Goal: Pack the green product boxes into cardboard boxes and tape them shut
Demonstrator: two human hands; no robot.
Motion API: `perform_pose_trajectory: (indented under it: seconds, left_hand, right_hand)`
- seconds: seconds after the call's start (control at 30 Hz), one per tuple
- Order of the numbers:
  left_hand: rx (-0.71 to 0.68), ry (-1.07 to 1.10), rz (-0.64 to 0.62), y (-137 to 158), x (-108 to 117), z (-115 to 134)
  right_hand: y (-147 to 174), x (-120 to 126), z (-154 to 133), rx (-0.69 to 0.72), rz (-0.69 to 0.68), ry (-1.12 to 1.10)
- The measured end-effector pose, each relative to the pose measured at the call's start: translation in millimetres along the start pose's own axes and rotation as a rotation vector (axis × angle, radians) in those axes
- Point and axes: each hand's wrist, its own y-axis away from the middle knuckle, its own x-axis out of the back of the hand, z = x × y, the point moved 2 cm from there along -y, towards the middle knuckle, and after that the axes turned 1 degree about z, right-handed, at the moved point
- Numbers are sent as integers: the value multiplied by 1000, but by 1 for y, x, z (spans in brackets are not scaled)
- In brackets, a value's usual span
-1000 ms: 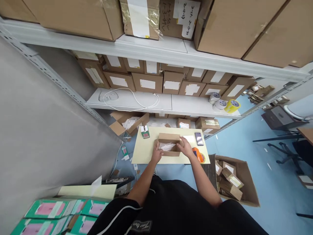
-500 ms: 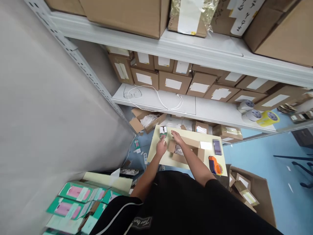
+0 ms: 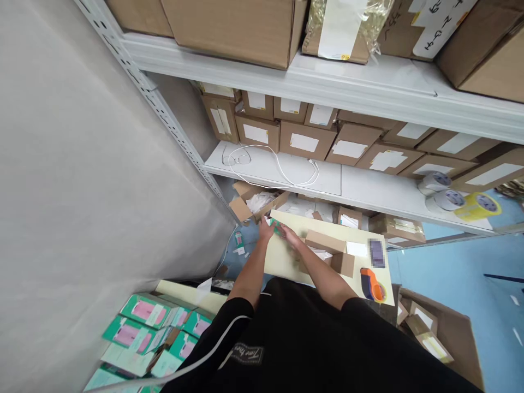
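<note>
At the far left end of the pale yellow table (image 3: 278, 262), a small green and white box (image 3: 276, 225) is between my two hands. My left hand (image 3: 266, 229) grips its left side, fingers closed around it. From the right, my right hand (image 3: 289, 236) has its fingers on the green face of the box. An open cardboard carton (image 3: 325, 240) with white paper inside lies under my right forearm. Right of it are a white card (image 3: 357, 249), a blurred-out dark rectangular object (image 3: 377, 253) and an orange tape dispenser (image 3: 371, 285).
Shelves with labelled cartons (image 3: 303, 136) rise behind the table. Tape rolls (image 3: 450, 200), glasses (image 3: 237, 159) and a white cable (image 3: 282, 173) lie on the middle shelf. Green boxes (image 3: 143, 311) are stacked at lower left; a large carton (image 3: 458, 333) stands at right.
The small box has turned and is now held between both hands, its green side showing. My right hand has closed in on it. The whole view has shifted slightly.
</note>
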Motion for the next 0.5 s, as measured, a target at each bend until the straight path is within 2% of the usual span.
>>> perform_pose_trajectory:
  seconds: [0.07, 0.1, 0.2, 0.3, 0.4, 0.5]
  left_hand:
    - [129, -20, 16, 6, 5, 0]
    - [148, -18, 24, 10, 9, 2]
    - [68, 65, 54, 19, 23, 11]
    - [5, 215, 42, 28, 32, 19]
    - [2, 373, -13, 41, 23, 31]
    - [-9, 457, -98, 60, -5, 49]
  right_hand:
    - [2, 10, -4, 12, 75, 0]
    - [4, 16, -7, 33, 118, 9]
    - [14, 37, -13, 126, 241, 80]
    - [31, 62, -17, 150, 356, 129]
    - [56, 88, -19, 141, 424, 102]
    - [86, 116, -18, 173, 476, 60]
